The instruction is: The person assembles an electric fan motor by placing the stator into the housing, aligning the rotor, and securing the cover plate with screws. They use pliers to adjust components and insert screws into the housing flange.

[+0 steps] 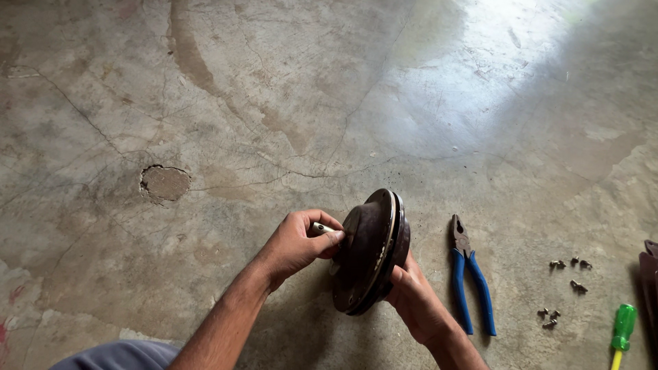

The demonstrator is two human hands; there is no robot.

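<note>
Two bare hands hold a dark round metal housing on edge above a cracked concrete floor.

The left hand (296, 244) pinches a short pale metal shaft (322, 228) that sticks out from the centre of the dark round housing (370, 252), fingers curled tight around it. The right hand (415, 301) cups the housing from behind and below, its fingers pressed to the rim, so the disc stands tilted between the two hands, just above the concrete floor (274, 103). Just right of the right hand lie blue-handled pliers (469, 277), jaws pointing away. Farther right, small screws (565, 288) are scattered in two loose groups, and a green-handled screwdriver (622, 332) lies near the edge. A round broken patch (164, 183) marks the floor to the left.
</note>
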